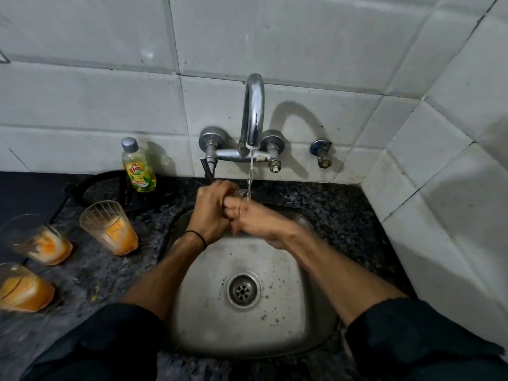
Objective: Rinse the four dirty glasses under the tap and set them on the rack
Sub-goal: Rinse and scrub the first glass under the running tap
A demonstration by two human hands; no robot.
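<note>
Water runs from the chrome tap (pixel 253 114) into the steel sink (pixel 288 312). Under the stream, over the back of the sink, both my hands are wrapped round a clear glass (pixel 241 192); only its rim shows past my fingers. My left hand (pixel 213 209) grips it from the left, my right hand (pixel 257 220) from the right, fingers curled. Three dirty glasses with orange residue stand on the granite counter at the left: one (pixel 110 228) nearest the sink, another (pixel 38 240) further left, a third (pixel 22 288) at the front left.
A yellow-green dish soap bottle (pixel 138 166) stands against the tiled wall left of the tap. A dark stove top (pixel 24 193) lies at the far left. A small wall valve (pixel 322 152) sits right of the tap. The tiled corner wall closes the right side.
</note>
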